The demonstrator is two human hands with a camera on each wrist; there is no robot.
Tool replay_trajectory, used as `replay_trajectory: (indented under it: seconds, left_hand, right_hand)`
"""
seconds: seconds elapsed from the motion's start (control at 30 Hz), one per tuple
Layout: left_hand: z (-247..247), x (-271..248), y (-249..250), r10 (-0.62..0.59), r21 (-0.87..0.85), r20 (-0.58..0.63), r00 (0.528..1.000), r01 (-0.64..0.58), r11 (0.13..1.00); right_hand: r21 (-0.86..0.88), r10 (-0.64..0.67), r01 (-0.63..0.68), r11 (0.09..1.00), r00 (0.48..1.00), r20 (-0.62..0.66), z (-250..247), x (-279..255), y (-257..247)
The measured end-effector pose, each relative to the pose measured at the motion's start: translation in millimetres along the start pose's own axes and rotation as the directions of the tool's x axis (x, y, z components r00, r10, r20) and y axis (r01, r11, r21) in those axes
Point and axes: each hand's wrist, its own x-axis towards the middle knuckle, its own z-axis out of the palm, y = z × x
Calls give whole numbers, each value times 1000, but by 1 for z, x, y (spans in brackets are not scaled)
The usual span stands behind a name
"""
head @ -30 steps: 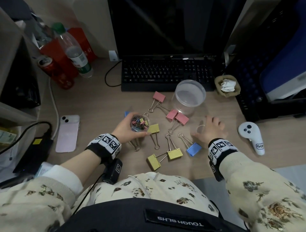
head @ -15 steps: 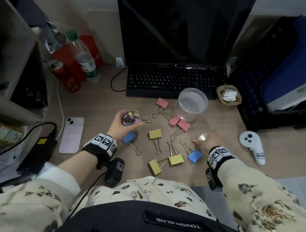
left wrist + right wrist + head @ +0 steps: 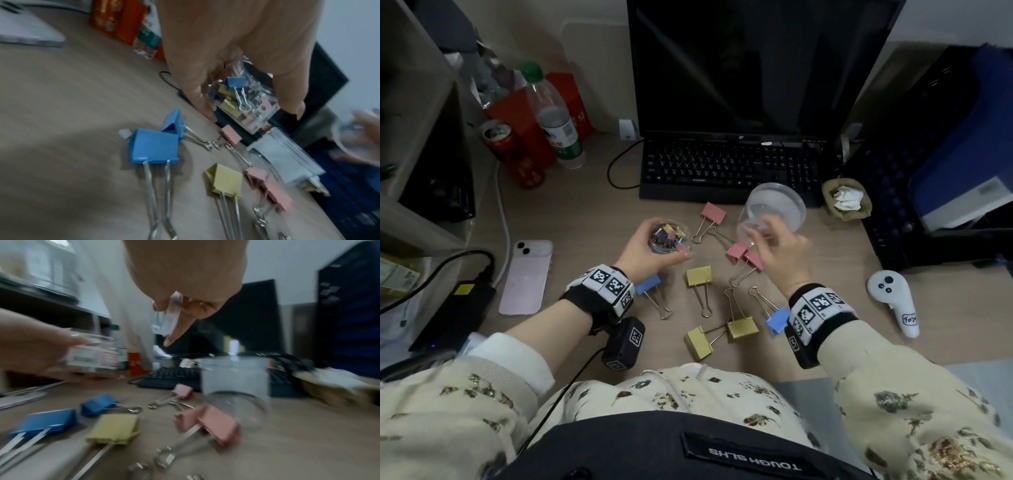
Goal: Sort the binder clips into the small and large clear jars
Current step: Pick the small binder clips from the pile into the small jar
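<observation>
My left hand [image 3: 654, 255] grips the small clear jar [image 3: 669, 236], raised off the desk and filled with several small coloured clips [image 3: 236, 91]. My right hand [image 3: 779, 251] pinches a small clear lid [image 3: 751, 230] in the air just right of that jar; the right wrist view shows the lid [image 3: 164, 321] between thumb and fingers. The large clear jar [image 3: 780, 204] stands open and empty by the keyboard. Several large clips lie on the desk: pink [image 3: 714, 211], a pink pair [image 3: 744, 255], yellow [image 3: 698, 275], blue [image 3: 649, 284], yellow [image 3: 743, 328] and blue [image 3: 777, 319].
A black keyboard [image 3: 722, 168] and a monitor stand behind. A pink phone [image 3: 525, 277] and a black power brick [image 3: 455, 311] lie at the left, a bottle [image 3: 558, 126] and a red can [image 3: 506, 147] far left. A white controller [image 3: 893, 301] and a brown pouch [image 3: 846, 202] sit at the right.
My right hand closed on the lid lying on the desk and lifted it up and left. My left hand carried the small jar a little further from me.
</observation>
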Motion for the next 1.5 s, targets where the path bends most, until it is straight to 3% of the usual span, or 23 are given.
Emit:
replay_trajectory:
  seconds: [0.07, 0.17, 0.23, 0.33, 0.53, 0.8, 1.0, 1.17, 1.3, 1.37, 1.5]
  left_hand:
    - [6, -2, 7, 44, 41, 46, 998, -46, 998]
    - [14, -3, 17, 93, 66, 98, 991, -100, 993]
    - [17, -5, 18, 112, 101, 130, 985, -125, 987]
    - [18, -5, 12, 98, 114, 152, 983, -116, 987]
    - [18, -4, 8, 77, 67, 124, 989, -86, 994]
    - [2, -9, 19, 58, -53, 186, 981, -49, 997]
    - [-25, -6, 43, 100, -3, 285, 953, -104, 995]
    - [-25, -5, 47, 142, 2, 246, 959, -148, 989]
    - [-22, -9, 45, 179, -12, 297, 938, -183, 983]
    - [-21, -10, 51, 196, 32, 331, 923, -219, 975]
    - [-16, -10, 56, 213, 136, 245, 946, -251, 958]
  right_hand:
    - [-38, -131, 129, 991, 990, -44, 11, 5, -15]
    - [-11, -215, 215, 977, 977, -9, 25, 6, -35]
    - [24, -213, 212, 977, 973, 85, 31, 2, -45]
    - [73, -123, 109, 991, 965, 233, 33, -3, -58]
    - [159, -175, 117, 980, 888, 426, 39, -18, -65]
    - [278, -208, 96, 956, 889, 409, 36, -10, -70]
    - [530, -267, 60, 846, 907, 325, 27, 7, -84]
    - [499, -181, -53, 865, 894, 410, 20, 17, -90]
    - [485, -172, -82, 870, 873, 456, 17, 17, -86]
    - [515, -105, -205, 832, 854, 509, 14, 18, -89]
    - [514, 45, -299, 804, 892, 449, 23, 19, -96]
